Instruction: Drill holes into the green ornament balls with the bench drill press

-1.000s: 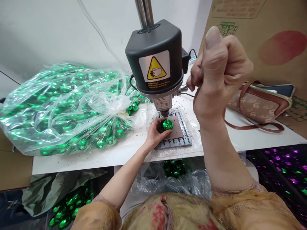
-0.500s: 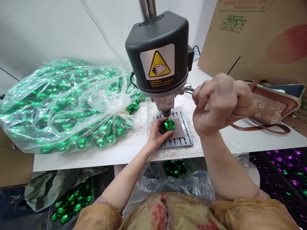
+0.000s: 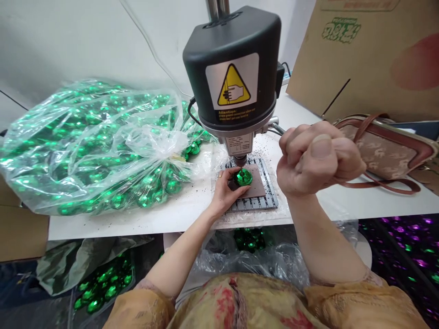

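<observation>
A green ball (image 3: 244,177) is held between the thumb and fingers of the left hand (image 3: 224,189), which are curved into a C about as wide as the ball, the thumb on its near side and the fingers on its far side. The ball is shiny and faceted, with bright green highlights broken by near-black patches. It is rounded, so no clear long axis can be made out; its darker centre is turned upward, towards the drill chuck (image 3: 240,160) just above the fingers. Whether the ball is met by the bit cannot be told.

Beneath the fingers, a brown board (image 3: 258,186) is laid on a slotted metal base (image 3: 273,199). Above them, a black motor housing (image 3: 233,87) is mounted, marked with a yellow warning triangle.

The fingers of the right hand (image 3: 317,162) are curled into a tight fist, reached by a silver rod (image 3: 277,125); what is enclosed is hidden. To the left of the left fingers, more green balls are packed in a clear plastic bag (image 3: 89,151). Beyond the right fingers, a patterned handbag (image 3: 386,148) is seen.
</observation>
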Demonstrator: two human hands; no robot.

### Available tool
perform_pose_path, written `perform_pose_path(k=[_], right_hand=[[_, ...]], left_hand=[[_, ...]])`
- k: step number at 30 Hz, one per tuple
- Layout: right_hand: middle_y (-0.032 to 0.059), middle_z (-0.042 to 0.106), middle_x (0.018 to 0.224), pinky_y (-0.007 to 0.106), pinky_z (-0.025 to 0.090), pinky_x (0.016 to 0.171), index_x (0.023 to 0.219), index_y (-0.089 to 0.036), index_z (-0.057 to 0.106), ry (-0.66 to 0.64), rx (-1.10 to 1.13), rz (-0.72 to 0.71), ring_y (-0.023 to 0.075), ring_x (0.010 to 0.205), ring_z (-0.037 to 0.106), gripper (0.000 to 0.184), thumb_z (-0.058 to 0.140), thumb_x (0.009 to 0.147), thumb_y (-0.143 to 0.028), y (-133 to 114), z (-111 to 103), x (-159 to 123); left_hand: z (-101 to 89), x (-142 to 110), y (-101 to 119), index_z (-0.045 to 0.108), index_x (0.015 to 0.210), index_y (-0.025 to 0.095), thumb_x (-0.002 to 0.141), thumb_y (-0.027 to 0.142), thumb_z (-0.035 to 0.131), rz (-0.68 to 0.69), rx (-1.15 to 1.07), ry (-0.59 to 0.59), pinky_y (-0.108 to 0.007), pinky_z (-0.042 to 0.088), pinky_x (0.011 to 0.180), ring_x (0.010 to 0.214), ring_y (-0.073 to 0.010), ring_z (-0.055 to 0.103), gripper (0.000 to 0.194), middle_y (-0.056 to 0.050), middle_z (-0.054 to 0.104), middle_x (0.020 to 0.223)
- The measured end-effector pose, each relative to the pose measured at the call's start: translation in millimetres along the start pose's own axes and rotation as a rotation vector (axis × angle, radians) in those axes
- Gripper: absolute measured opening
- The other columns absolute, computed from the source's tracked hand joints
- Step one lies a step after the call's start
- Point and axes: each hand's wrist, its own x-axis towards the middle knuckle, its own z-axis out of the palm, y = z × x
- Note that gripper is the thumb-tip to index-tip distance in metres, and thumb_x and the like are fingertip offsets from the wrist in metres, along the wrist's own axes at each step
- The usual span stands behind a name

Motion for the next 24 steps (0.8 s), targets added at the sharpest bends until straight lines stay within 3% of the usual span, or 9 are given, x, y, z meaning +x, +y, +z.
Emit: perform_pose_path(k=[10,13,16,19,21,24], right_hand=[[-0.0064,0.027,0.052,0.019,0.029,0.044,0.067,-0.018,0.021,-0.017,0.005,-0.037,0.0009,0.045,0.022,0.041,0.053,0.092,-0.016,0.9,-7.7,-12.9],[-0.0056,0.018,0.053,0.021,0.026,0.044,0.064,-0.018,0.020,0.103,-0.060,0.074,0.0012,0.045,0.022,0.047,0.057,0.094,-0.021,-4.0,1.9,-3.6],[-0.0052,0.019,0.054,0.025,0.024,0.047,0.060,-0.019,0.023,0.146,-0.156,0.224,0.0012,0.045,0.029,0.050,0.058,0.095,-0.025,-9.7,17.8,21.0],[-0.0057,0.026,0.055,0.025,0.027,0.052,0.060,-0.020,0.027,0.075,-0.193,0.356,0.0003,0.047,0.037,0.047,0.057,0.095,-0.026,-13.6,28.5,43.4],[-0.0066,0.029,0.055,0.024,0.029,0.054,0.061,-0.020,0.028,0.048,-0.191,0.371,-0.0006,0.048,0.036,0.046,0.056,0.096,-0.029,-14.6,30.2,49.7],[-0.0072,0.032,0.056,0.022,0.032,0.055,0.061,-0.019,0.031,0.032,-0.193,0.368,-0.0010,0.050,0.036,0.045,0.055,0.097,-0.032,-13.3,28.4,48.4]], left_hand=[[2.1,-2.0,-0.8,0.065,0.127,0.025,0.079,0.040,0.090,0.020,0.005,0.033,-0.041,0.056,0.096,0.111,-0.0260,0.065,0.056,-0.008,0.070,0.120],[2.8,0.7,1.4,0.065,0.127,0.025,0.078,0.035,0.091,0.027,0.017,0.044,-0.040,0.056,0.095,0.109,-0.0252,0.066,0.056,-0.008,0.071,0.118],[1.6,-1.0,9.2,0.065,0.120,0.023,0.077,0.033,0.090,0.037,0.078,0.115,-0.038,0.056,0.089,0.104,-0.0239,0.067,0.051,-0.007,0.071,0.113],[-0.3,-20.4,24.1,0.063,0.112,0.021,0.080,0.037,0.086,0.109,0.158,0.211,-0.036,0.055,0.082,0.094,-0.0221,0.067,0.042,-0.006,0.070,0.104],[0.1,-45.3,35.0,0.060,0.112,0.021,0.082,0.042,0.084,0.258,0.185,0.126,-0.035,0.054,0.078,0.091,-0.0217,0.067,0.044,-0.006,0.069,0.101],[3.4,-86.2,45.4,0.060,0.116,0.020,0.083,0.052,0.083,0.555,0.294,-0.169,-0.036,0.053,0.078,0.090,-0.0231,0.067,0.052,-0.009,0.071,0.100]])
